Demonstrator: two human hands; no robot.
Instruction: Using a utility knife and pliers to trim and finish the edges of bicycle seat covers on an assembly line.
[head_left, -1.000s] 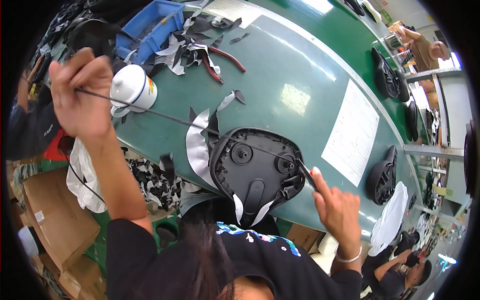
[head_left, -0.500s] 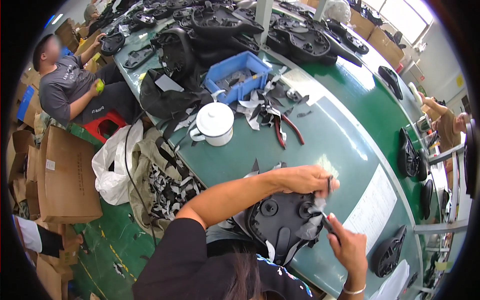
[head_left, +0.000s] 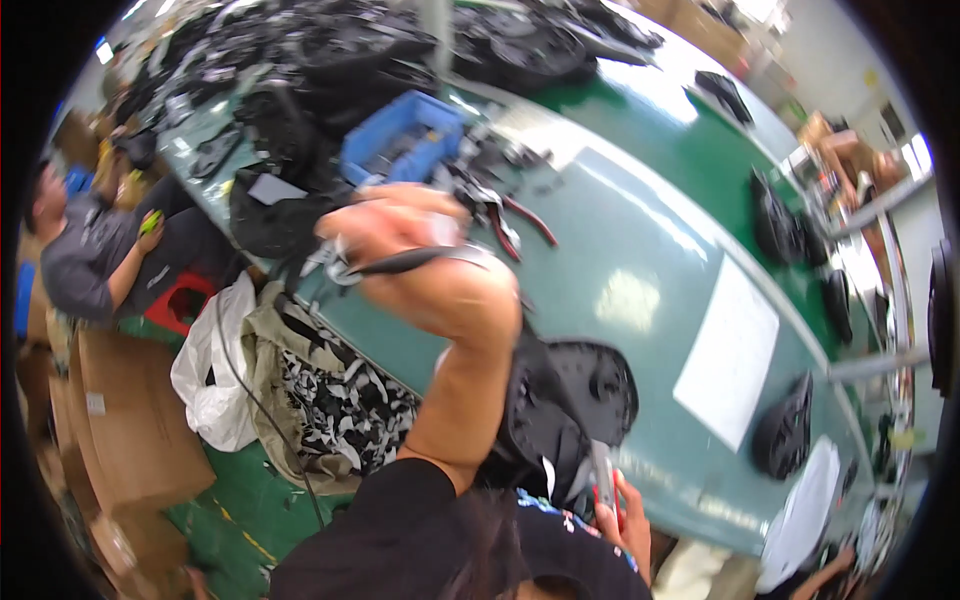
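My left hand (head_left: 420, 260), blurred by motion, is raised over the table's left side. Its fingers are closed around a dark strip of scrap material (head_left: 425, 258), and pale scraps (head_left: 335, 264) show at its fingertips. In my right hand (head_left: 628, 525), low by the near table edge, is a red-handled tool (head_left: 602, 472) with a grey metal end; its exact kind is unclear. Between my arms a black saddle (head_left: 580, 385) lies underside up, its near part close to the tool. The white mug is hidden behind my left hand.
A blue bin (head_left: 400, 140), red-handled pliers (head_left: 505, 228) and scraps sit toward the back, before piled black saddles. A sack of scraps (head_left: 335, 400) stands left of the table beside a carton (head_left: 135, 410). Paper (head_left: 728, 350) lies at right. One person (head_left: 85, 250) sits at left; another is far right.
My left hand has swung left and up from the saddle, carrying scrap. My right hand has drawn back toward me with the tool. The whole view has shifted.
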